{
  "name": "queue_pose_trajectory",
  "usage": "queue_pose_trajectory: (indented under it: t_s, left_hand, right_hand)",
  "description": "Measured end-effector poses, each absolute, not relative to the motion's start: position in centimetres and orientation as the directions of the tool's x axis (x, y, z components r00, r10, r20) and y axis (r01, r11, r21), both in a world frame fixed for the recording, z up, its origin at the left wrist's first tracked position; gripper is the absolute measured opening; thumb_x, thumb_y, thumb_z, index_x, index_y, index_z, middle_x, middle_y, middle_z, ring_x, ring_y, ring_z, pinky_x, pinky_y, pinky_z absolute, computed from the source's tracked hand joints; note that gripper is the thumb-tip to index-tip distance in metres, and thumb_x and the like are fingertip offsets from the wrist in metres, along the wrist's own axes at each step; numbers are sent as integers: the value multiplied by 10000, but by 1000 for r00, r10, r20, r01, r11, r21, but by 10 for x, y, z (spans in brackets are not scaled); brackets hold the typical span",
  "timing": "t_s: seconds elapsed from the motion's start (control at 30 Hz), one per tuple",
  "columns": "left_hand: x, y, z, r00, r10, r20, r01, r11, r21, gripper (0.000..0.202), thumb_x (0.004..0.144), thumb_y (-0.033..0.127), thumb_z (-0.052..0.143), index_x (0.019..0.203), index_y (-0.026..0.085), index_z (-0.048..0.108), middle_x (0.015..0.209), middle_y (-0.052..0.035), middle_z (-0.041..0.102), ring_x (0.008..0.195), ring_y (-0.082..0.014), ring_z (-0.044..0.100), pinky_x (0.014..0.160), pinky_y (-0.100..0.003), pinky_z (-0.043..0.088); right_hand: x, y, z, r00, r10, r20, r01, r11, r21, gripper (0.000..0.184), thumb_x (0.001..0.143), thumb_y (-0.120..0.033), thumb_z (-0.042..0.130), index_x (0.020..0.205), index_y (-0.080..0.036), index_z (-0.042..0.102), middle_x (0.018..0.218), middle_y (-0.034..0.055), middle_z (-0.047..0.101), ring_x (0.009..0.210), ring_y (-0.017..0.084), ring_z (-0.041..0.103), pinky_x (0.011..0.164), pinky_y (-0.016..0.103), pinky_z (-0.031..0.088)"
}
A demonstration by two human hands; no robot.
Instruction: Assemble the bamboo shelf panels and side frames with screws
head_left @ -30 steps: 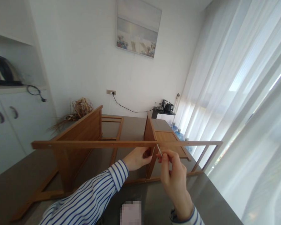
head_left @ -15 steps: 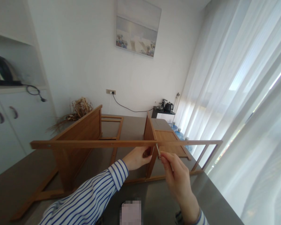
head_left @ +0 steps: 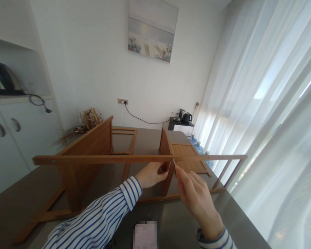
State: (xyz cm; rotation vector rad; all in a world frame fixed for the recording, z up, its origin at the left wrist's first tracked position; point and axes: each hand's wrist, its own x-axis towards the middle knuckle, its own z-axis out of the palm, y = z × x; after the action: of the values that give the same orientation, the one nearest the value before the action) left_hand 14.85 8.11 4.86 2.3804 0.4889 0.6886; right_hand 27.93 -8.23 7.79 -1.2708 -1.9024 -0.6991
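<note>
our right hand (head_left: 194, 195) pinches a thin metal key (head_left: 174, 162) between thumb and forefinger, fingertips (head_left: 178, 170) closed tight on its lower end. the key's long axis runs steeply up and a little to the left from those fingertips. its upper tip points at the underside of the long wooden rail (head_left: 106, 159) and appears to touch it just above the fingers. the rail itself lies nearly level, stretching well away to both sides of our hands.

just left of the key, our left hand (head_left: 151, 175) is clamped on the near edge of an upright wooden panel (head_left: 166, 147), with the fingers curled round it directly below the rail. whether the thumb also touches the rail we cannot tell. the two hands sit close together, the panel edge between them.

beneath our fingers the frame rests on a dark table (head_left: 186, 221), and a second panel (head_left: 93, 145) stands well off to the left of our left hand. beyond the right hand hang white curtains (head_left: 261, 103).
</note>
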Motion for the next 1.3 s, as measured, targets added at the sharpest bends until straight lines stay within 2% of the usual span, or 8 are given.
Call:
queue_pose_trajectory:
  t_s: [0.2,0.3,0.37,0.47,0.7,0.9,1.07,1.3]
  left_hand:
    - [147,79,52,805,495,327,184,-732,656,204,803,314,517,952,184,569,818,-4,631,705,-144,572,631,-242,421]
    - [146,76,56,812,488,319,167,-719,675,227,802,341,528,965,190,572,814,3,635,710,-146,579,635,-241,421]
    - [146,76,58,811,492,316,175,-720,671,230,784,333,544,961,189,578,807,3,636,714,-151,582,636,-242,421]
    - [146,75,58,804,505,313,202,-728,656,228,763,320,556,943,182,588,806,-8,639,731,-161,582,649,-249,428]
    - [147,77,53,796,505,334,181,-726,664,235,798,323,516,975,182,579,862,-31,646,755,-168,584,659,-259,444]
    - [147,79,52,807,486,336,166,-733,660,211,791,290,525,961,174,572,885,-33,640,760,-160,580,660,-252,441]
    - [148,80,50,796,505,333,189,-730,657,224,798,316,516,960,174,575,845,-25,636,721,-151,569,659,-258,441]
    - [147,79,51,795,503,338,197,-742,641,221,809,326,504,955,176,575,822,-17,629,704,-146,562,649,-254,436]
  right_hand:
    - [246,-76,76,277,715,642,560,422,-713,196,929,-212,418,1074,-190,547,864,69,700,692,145,655,587,246,518]
    - [237,-74,77,371,768,521,262,452,-853,199,951,-285,390,1041,-178,530,903,96,704,689,148,663,546,242,514]
    - [237,-74,78,371,774,513,229,459,-858,198,951,-300,404,1049,-184,531,955,102,696,748,157,666,576,253,523]
    - [246,-77,79,307,745,592,442,439,-782,193,939,-264,447,1082,-208,564,1013,81,676,862,162,648,709,283,530]
    - [266,-80,87,-107,563,819,847,483,-222,322,903,-112,502,1211,-199,528,1029,91,640,922,196,578,802,344,497]
    - [270,-76,89,-190,481,856,909,416,-33,298,866,-81,551,1155,-157,541,982,116,630,874,210,570,740,352,503]
    - [262,-73,83,-21,462,887,899,397,-185,180,884,-106,506,1041,-183,546,880,66,643,766,169,590,707,326,502]
    - [248,-74,78,400,616,678,591,392,-705,181,919,-245,476,1072,-193,558,859,45,674,740,141,645,667,265,536]
